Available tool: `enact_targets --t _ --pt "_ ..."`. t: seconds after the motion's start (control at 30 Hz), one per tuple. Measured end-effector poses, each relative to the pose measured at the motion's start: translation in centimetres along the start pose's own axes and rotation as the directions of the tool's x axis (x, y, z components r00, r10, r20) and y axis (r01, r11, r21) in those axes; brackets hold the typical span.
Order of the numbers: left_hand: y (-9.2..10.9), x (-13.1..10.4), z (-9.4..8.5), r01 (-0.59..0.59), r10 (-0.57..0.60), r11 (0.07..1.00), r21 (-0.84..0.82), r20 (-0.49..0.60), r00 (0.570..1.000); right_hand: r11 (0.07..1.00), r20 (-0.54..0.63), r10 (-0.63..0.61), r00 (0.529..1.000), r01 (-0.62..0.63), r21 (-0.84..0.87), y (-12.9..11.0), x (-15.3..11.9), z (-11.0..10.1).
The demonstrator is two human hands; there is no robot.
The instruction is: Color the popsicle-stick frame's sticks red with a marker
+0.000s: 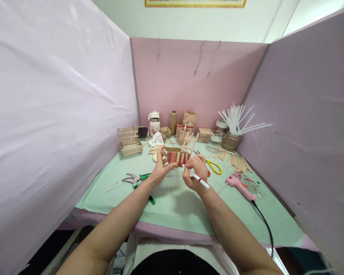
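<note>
Two hands meet above the green mat. Left hand grips the stick box from its left end, held off the mat. Right hand pinches a marker, tip touching the box's red-striped side. Pruning shears lie left; pink glue gun right.
</note>
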State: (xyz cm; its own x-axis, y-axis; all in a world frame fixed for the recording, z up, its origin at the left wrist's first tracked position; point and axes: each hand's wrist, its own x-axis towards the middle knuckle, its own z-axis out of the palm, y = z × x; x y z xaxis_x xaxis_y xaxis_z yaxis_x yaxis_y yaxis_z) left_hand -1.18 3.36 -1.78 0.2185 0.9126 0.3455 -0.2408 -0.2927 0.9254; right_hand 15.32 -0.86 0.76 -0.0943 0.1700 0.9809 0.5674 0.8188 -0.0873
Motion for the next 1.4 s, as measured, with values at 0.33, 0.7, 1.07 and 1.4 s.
enact_targets --t 0.33,0.7,1.07,1.4 --pt "-0.21 0.02 -0.02 -0.012 0.012 1.0 -0.001 -0.004 1.0 0.999 0.021 -0.033 0.999 0.032 0.022 -0.13 0.16 0.0" --pt "-0.15 0.07 -0.05 -0.013 0.013 1.0 0.003 -0.001 1.0 0.998 0.03 -0.05 0.998 0.048 0.036 -0.11 0.1 0.11" --pt "-0.26 0.06 -0.09 -0.012 0.012 1.0 0.002 0.004 1.0 0.999 0.031 -0.038 0.999 0.037 0.036 -0.13 0.06 0.07" --pt "-0.15 0.02 -0.04 -0.011 0.011 1.0 0.001 -0.001 1.0 1.0 0.029 -0.019 0.999 0.019 0.006 -0.16 -0.02 0.0"
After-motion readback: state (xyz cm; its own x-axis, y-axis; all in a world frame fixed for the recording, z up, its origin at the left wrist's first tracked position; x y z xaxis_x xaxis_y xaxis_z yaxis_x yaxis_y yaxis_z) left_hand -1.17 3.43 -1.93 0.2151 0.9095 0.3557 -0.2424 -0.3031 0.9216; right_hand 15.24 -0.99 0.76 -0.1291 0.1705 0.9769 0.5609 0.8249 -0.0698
